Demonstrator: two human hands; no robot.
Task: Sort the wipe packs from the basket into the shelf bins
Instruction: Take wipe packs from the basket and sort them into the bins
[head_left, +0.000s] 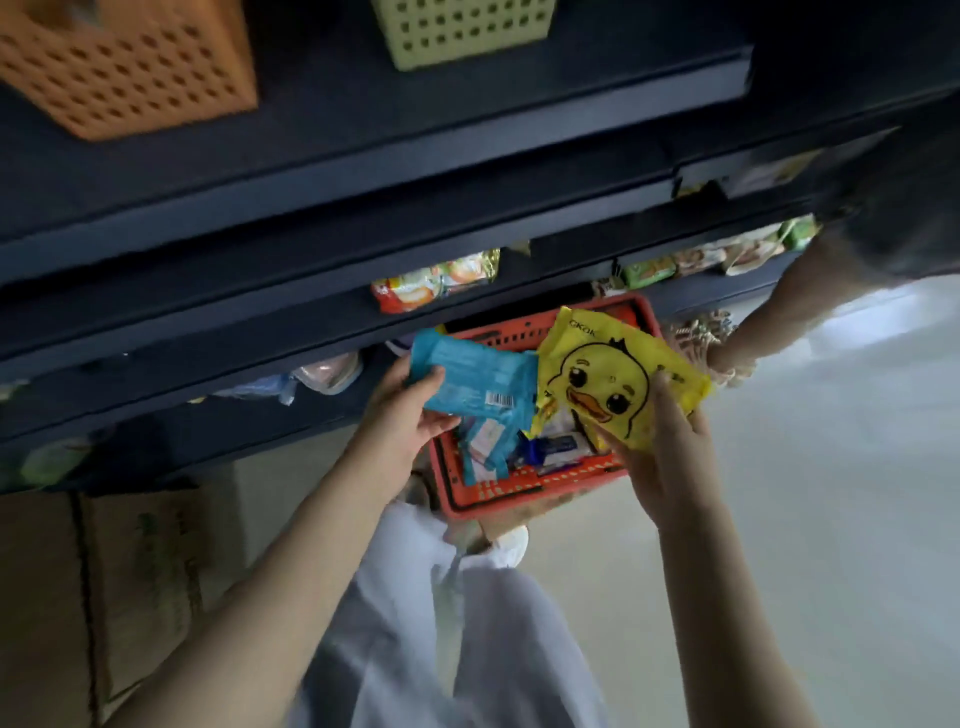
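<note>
Wipe packs fill both your hands: your left hand (410, 415) pinches a blue pack (483, 384) at its near-left end, thumb on top, and your right hand (660, 441) grips a yellow duck pack (608, 379) by its near-right edge. The two packs touch edge to edge above the red basket (519, 499), which sits on the floor against the shelf with more packs (550, 449) loose inside. Both grips are at the edges of slick, floppy wrappers, so a quick lift could likely let one slide out and drop back or onto the floor. Another person's arm (769, 312) reaches in just right of the basket, so swinging the yellow pack that way risks a bump. Beyond, the dark shelf edges (363, 171) jut out one above another; a pack raised straight up may catch on them. The orange bin (130, 67) and green bin (462, 31) sit far up, with open room between them, so bring the packs towards you first, then up.
</note>
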